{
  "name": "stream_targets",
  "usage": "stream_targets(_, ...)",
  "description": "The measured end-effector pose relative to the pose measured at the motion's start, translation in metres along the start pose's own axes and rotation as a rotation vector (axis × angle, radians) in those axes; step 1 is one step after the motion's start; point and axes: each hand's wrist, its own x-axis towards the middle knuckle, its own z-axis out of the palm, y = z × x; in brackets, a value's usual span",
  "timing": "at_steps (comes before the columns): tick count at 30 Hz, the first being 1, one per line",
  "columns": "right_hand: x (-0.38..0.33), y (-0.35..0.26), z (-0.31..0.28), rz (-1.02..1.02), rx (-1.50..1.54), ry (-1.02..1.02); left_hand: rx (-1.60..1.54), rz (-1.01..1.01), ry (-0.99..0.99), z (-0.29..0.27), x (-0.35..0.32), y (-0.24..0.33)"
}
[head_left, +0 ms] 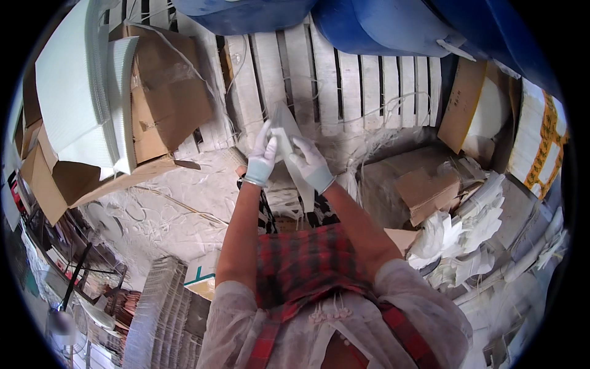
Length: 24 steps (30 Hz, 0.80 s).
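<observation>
The left hand (262, 158) and right hand (312, 166) grip the white board (285, 144) between them, one on each side, probably to steady it, with slats (328, 80) just past their grip.

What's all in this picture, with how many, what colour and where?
White panel: 1, white, near centre, held
Blue containers: at least 2, blue, top edge
Slats: many, white, top middle
Ribbed sheets: several, white, upper left
Cardboard boxes: several, brown, left and right
Taped box: 1, white with orange-yellow tape, far right
Crumpled pieces: several, white, lower right
Stacked pieces: many, grey-white, lower left
Jumbled items: too unclear to count, mixed, far left
Plaid garment: 1, red and dark, lower middle
Forearms: 2, bare, lower middle
Left grip: 1, white-gloved, on panel's left
Right grip: 1, white-gloved, on panel's right
</observation>
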Motion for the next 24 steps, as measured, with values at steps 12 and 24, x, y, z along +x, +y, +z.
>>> stream_targets(12, 0.039, -0.001, -0.022, 0.07, 0.119, 0.097, -0.072, -0.044, 0.013, 0.028, 0.032, 0.022)
stream_targets(24, 0.062, 0.006, -0.002, 0.149, 0.194, 0.124, -0.293, -0.099, 0.22, 0.045, 0.019, 0.006)
